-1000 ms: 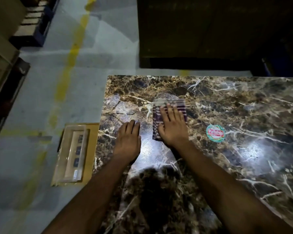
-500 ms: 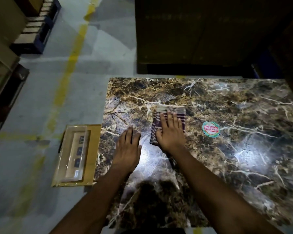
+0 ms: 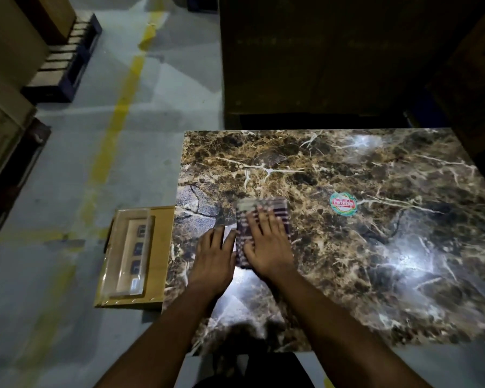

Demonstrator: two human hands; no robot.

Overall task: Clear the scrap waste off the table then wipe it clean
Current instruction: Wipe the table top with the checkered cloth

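1. Head view, far left: pallet (image 3: 65,63) on the concrete floor (image 3: 53,219), cardboard boxes (image 3: 6,113) along the edge, faded yellow line (image 3: 115,121) running up the floor.
2. Tan board (image 3: 157,256) lies on the floor, butted against the left edge of the bench; a clear plastic tray (image 3: 129,256) sits on it with a few small dark items inside, too small to identify.
3. Bench (image 3: 375,247): glossy brown marble-pattern top, light glare on the right and near the front edge. No scrap visible on the surface.
4. Left hand (image 3: 213,261): palm down, flat on the bench near its left side, fingers (image 3: 216,236) extended and close together, gripping nothing. It sits just beside the cloth, fingertip edge touching or nearly touching it; can't tell which.
5. Cloth (image 3: 275,211): folded, dark with light stripes, flat on the bench left of centre. Motion-blurred.
6. Right hand (image 3: 266,247): palm down on top of the cloth, fingers (image 3: 263,219) spread wide and pressing it onto the surface, not curled around it. Far end of the cloth shows past the fingertips.
7. Round sticker (image 3: 343,203), green rim with red lettering, stuck on the bench to the right of the cloth, clear of it.
8. Behind the bench: large dark shape (image 3: 319,65), too dim to identify.
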